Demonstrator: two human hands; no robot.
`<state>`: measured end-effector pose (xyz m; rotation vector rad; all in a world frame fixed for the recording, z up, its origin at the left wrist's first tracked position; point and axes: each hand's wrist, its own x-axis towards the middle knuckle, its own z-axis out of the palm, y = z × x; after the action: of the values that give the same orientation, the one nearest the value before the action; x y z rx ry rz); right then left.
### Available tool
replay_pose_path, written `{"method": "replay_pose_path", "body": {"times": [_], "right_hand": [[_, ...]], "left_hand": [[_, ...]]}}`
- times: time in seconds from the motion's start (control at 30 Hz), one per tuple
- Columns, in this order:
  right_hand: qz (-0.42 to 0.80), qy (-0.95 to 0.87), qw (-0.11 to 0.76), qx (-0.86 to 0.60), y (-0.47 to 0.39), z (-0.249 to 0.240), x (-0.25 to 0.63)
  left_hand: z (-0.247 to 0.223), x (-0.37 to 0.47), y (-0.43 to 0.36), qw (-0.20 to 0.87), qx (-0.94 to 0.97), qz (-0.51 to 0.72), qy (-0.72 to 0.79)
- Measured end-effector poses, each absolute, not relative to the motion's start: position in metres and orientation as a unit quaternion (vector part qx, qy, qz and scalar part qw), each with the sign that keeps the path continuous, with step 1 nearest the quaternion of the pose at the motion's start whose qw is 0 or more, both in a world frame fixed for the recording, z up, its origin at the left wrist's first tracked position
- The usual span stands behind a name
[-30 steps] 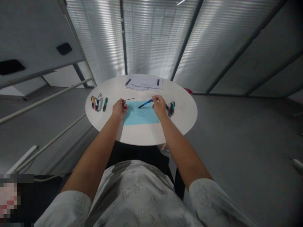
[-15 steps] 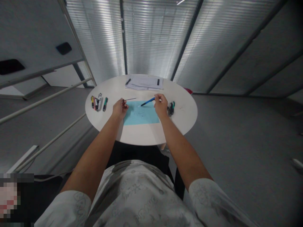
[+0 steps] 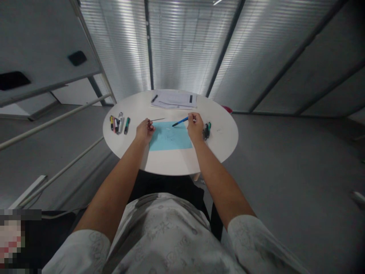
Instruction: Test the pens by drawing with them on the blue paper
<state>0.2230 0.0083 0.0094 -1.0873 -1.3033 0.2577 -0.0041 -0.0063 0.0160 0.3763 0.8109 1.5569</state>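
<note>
My left hand (image 3: 145,130) is closed on a thin dark rod that looks like a pen refill (image 3: 158,120), its free end pointing right. Across from it, my right hand (image 3: 195,125) pinches a blue pen (image 3: 180,121) with a dark front end, tilted down to the left. Beneath both lies a light-blue sheet of paper (image 3: 171,140) with faint dark marks. A tiny pale piece (image 3: 168,128) shows on the sheet near the pen's lower end; its kind is too small to make out.
The round white table (image 3: 171,163) carries several markers (image 3: 116,123) and a green pen (image 3: 127,125) on the left. Several dark and green pens (image 3: 207,130) lie beside my right hand. Stacked papers (image 3: 173,99) sit at the far edge. A metal rail (image 3: 57,116) runs left.
My right hand has drawn the blue pen slightly right. The pale bit at its front end has come apart and now shows on the sheet. The left hand stays in place.
</note>
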Motion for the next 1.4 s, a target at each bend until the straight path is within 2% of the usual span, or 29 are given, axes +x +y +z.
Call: {"method": "replay_pose_path", "body": {"times": [0.5, 0.63, 0.77, 0.97, 1.07, 1.17, 1.4], "right_hand": [[0.081, -0.55, 0.675, -0.486, 0.003, 0.015, 0.225], [0.136, -0.553, 0.655, -0.496, 0.004, 0.012, 0.224], [0.161, -0.595, 0.6, -0.51, 0.007, 0.002, 0.22], [0.053, -0.735, 0.362, -0.571, 0.001, -0.003, 0.215], [0.032, -0.75, 0.282, -0.597, -0.004, -0.001, 0.213], [0.02, -0.753, 0.278, -0.596, -0.008, 0.002, 0.21], [0.035, -0.811, 0.314, -0.493, -0.017, 0.008, 0.2]], "left_hand": [[0.014, -0.006, -0.005, 0.625, 0.165, 0.677, 0.352], [0.011, -0.004, -0.003, 0.608, 0.192, 0.677, 0.368], [0.007, 0.003, -0.006, 0.579, 0.295, 0.658, 0.38], [0.002, 0.007, -0.007, 0.55, 0.354, 0.645, 0.396], [0.0, 0.005, -0.007, 0.551, 0.368, 0.641, 0.387], [0.0, 0.006, -0.008, 0.549, 0.39, 0.632, 0.383], [0.003, 0.01, -0.013, 0.537, 0.415, 0.611, 0.408]]}}
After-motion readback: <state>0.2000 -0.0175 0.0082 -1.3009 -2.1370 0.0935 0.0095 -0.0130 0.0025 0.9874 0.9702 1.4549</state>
